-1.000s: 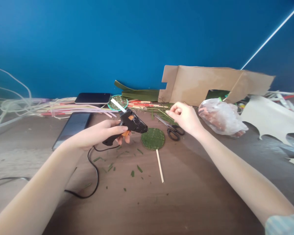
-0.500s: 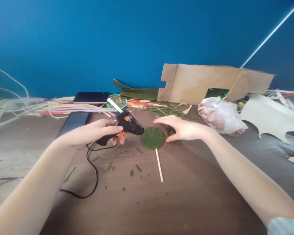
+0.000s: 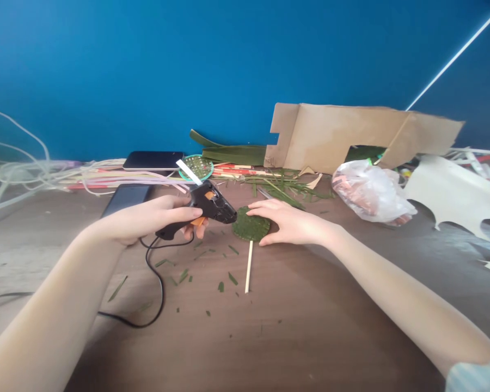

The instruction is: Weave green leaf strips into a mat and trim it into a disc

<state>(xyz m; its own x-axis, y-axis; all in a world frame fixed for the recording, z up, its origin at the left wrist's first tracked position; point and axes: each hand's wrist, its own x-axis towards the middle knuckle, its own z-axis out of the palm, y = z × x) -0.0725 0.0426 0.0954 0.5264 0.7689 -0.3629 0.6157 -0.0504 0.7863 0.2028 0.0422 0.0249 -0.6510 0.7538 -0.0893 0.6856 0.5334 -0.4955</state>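
Note:
My left hand (image 3: pixel 183 215) is closed round the handle of a black glue gun (image 3: pixel 214 201), its fingers by the orange trigger. A white glue stick (image 3: pixel 189 171) sticks out of its back, and the nozzle points right, close to a small round woven green-leaf fan (image 3: pixel 245 224). That fan has a pale stick handle (image 3: pixel 249 267) pointing toward me. With thumb and fingers, my right hand (image 3: pixel 277 220) grips the fan's right edge, covering part of it. Whether the nozzle touches the leaf disc I cannot tell.
Green leaf scraps (image 3: pixel 220 286) and the black cord (image 3: pixel 162 294) lie on the brown table. Behind are a phone (image 3: pixel 153 160), a teal-rimmed woven disc (image 3: pixel 204 167), leaf strips (image 3: pixel 237 154) and folded cardboard (image 3: pixel 330 136). A plastic bag (image 3: pixel 371 190) and white cut sheet (image 3: pixel 453 190) lie right.
My right hand has moved left onto the fan and taken its edge. The fan has turned, so its stick now slants down-left. The glue gun stays in my left hand, almost unmoved.

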